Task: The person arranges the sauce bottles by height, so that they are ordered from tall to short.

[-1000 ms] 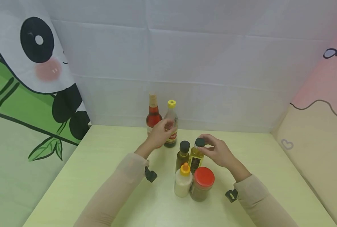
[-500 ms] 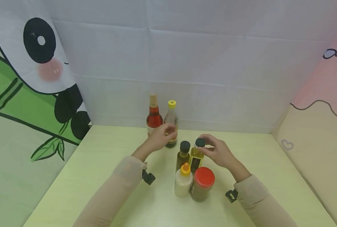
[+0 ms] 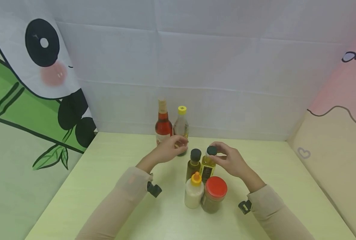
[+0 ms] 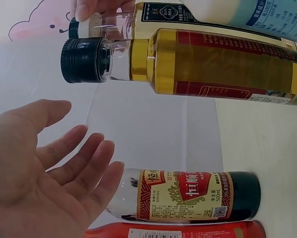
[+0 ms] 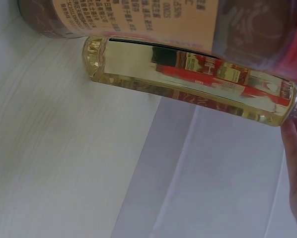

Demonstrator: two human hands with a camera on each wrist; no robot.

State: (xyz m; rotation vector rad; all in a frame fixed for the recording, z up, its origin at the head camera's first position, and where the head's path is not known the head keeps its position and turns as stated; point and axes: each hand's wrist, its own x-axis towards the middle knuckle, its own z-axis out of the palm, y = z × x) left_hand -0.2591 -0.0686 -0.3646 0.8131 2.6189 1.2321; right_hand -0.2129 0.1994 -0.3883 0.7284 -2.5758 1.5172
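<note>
My right hand (image 3: 230, 160) pinches the dark green cap of a yellow oil bottle (image 3: 207, 168), which stands upright. My left hand (image 3: 168, 149) holds nothing; its fingers are loosely bent in front of a yellow-capped bottle (image 3: 181, 126). In the left wrist view that hand (image 4: 54, 163) hovers between a black-capped oil bottle (image 4: 213, 67) and the labelled bottle (image 4: 185, 195). The right wrist view shows the yellow oil bottle (image 5: 188, 82) and a bit of the fingers (image 5: 295, 148) at its neck.
A red liquor-style bottle (image 3: 163, 127) stands at the back beside the yellow-capped one. In front are a white squeeze bottle (image 3: 193, 195) with an orange nozzle and a brown jar (image 3: 213, 200) with a red lid. A cloth backdrop (image 3: 226, 66) closes off the table's rear.
My left hand has drawn slightly down and toward me, away from the yellow-capped bottle's upper part. The right hand and the oil bottle have stayed put.
</note>
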